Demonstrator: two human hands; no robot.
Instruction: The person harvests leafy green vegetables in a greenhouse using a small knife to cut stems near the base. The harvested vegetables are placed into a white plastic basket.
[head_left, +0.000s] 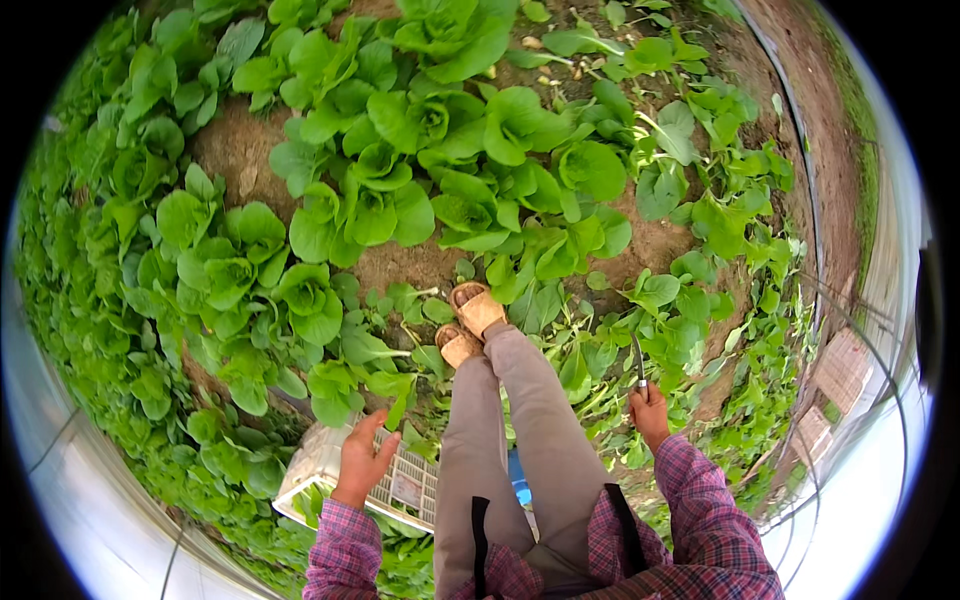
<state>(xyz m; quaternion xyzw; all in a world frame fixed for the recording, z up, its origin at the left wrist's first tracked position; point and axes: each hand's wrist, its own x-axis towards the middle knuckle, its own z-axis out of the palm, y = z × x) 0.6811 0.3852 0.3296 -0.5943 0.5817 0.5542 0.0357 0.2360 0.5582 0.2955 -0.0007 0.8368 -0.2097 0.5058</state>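
Observation:
My right hand (649, 412) grips the handle of a harvesting knife (639, 360), its narrow curved blade pointing away from me over cut leaves. To the left, my left hand (366, 459) is held with fingers apart above a white plastic crate (307, 456). A loose green leaf (397, 405) shows just past its fingertips; whether they touch it I cannot tell. The crate has slatted sides, bears a label and holds some greens. In front of my feet grow leafy green heads, probably bok choy (375, 206), rooted in brown soil.
Trimmed leaves and stalks (600, 352) litter the ground on the right. A dark hose (806, 165) runs along the bed's right edge, beside a dirt path. Further right lie pinkish crates (844, 371) near the plastic greenhouse wall. Something blue (517, 476) shows between my legs.

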